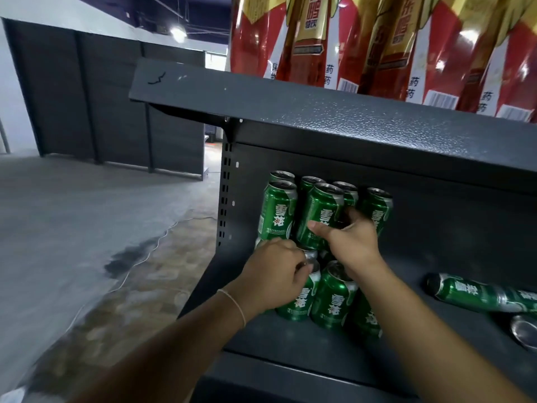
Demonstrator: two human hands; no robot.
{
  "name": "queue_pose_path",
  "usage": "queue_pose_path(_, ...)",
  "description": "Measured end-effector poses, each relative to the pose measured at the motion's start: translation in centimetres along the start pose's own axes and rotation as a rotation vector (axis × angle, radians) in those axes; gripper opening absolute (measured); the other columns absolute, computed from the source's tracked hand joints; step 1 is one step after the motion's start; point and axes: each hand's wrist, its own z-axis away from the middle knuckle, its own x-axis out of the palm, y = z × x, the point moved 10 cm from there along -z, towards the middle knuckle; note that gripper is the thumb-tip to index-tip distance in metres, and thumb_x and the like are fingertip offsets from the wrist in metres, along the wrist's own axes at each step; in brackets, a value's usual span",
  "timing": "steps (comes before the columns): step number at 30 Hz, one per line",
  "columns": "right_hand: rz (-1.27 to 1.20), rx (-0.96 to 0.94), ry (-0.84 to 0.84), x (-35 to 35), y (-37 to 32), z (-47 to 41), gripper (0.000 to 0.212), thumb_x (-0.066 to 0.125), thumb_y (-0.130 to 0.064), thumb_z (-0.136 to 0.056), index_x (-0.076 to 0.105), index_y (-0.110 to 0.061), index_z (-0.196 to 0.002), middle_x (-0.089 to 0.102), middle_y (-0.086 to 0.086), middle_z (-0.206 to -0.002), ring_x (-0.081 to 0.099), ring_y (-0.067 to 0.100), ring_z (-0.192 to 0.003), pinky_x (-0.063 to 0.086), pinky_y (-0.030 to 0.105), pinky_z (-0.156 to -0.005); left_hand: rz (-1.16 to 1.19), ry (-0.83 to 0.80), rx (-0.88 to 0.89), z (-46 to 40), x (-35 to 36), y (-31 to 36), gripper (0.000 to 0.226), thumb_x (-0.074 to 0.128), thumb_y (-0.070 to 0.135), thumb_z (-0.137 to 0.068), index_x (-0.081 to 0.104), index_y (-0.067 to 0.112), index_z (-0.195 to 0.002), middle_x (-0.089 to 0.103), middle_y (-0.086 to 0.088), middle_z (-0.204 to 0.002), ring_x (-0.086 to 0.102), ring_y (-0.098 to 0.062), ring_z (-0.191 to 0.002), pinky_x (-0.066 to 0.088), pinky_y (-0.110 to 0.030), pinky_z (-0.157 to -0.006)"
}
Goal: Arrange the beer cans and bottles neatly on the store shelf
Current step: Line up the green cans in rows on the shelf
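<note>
Green beer cans stand stacked in two layers at the left end of the dark shelf [421, 257]. My right hand [348, 239] grips an upper-layer can [319, 210], thumb on its front and fingers behind it. My left hand [276, 274] curls over the top of a lower-layer can [302, 298] at the front left. Another upright lower can [334, 298] stands beside it. Other upper cans, such as the leftmost one [277, 210], stand behind and to the sides. A green can [465, 292] lies on its side to the right.
A silver can top [526, 333] shows at the right edge of the shelf. The shelf board above [319, 112] carries red and gold packages [406, 39]. A perforated upright [225, 193] bounds the shelf on the left. Beyond it are grey floor and a white cable [139, 257].
</note>
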Motion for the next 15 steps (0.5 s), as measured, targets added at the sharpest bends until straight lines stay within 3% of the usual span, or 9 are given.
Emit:
queue_pose_path(5,0.022,0.010,-0.018,1.0,0.3,0.1,0.104,0.090,-0.051,-0.051,0.050,-0.011,-0.137,0.072,-0.001,-0.104,0.068,0.020,-0.103,0.056,0.041,-0.094,0.087,0.109,0.002,0.7,-0.3,-0.7,0.037,0.045,0.047,-0.091,0.072,0.022,-0.097,0.063,0.007,-0.091,0.054,-0.010,-0.089,0.041,-0.031,-0.091)
queue_pose_path(11,0.045,0.010,-0.018,1.2,0.7,0.0,0.095,0.090,-0.033,-0.068,0.042,-0.008,-0.145,0.068,-0.001,-0.080,0.067,0.013,-0.090,0.055,0.039,-0.096,0.094,0.150,-0.018,0.7,-0.3,-0.9,0.032,0.049,0.048,-0.089,0.071,0.025,-0.097,0.061,0.010,-0.093,0.053,-0.008,-0.092,0.033,-0.024,-0.088)
queue_pose_path(15,0.056,-0.003,-0.028,1.6,1.0,-0.1,0.094,0.091,-0.041,-0.063,0.048,-0.008,-0.140,0.074,0.009,-0.085,0.071,0.011,-0.085,0.057,0.042,-0.093,0.094,0.160,-0.021,0.7,-0.3,-0.9,0.030,0.051,0.046,-0.089,0.070,0.025,-0.093,0.060,0.010,-0.091,0.053,-0.010,-0.090,0.034,-0.026,-0.089)
